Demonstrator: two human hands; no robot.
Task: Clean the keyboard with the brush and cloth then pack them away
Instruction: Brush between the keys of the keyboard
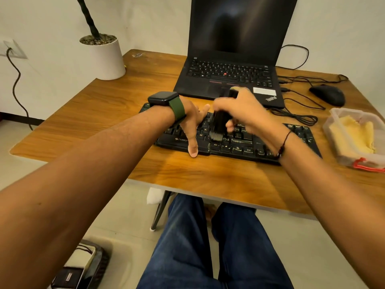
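A black keyboard lies on the wooden table in front of me. My right hand grips a black brush upright, its grey bristles touching the keys near the keyboard's middle. My left hand rests on the keyboard's left half, fingers spread, thumb over the front edge. A yellow cloth lies in a clear plastic container at the right.
An open black laptop stands behind the keyboard. A black mouse and loose cables lie at the back right. A white plant pot sits at the table's back left. The table's front edge is near my legs.
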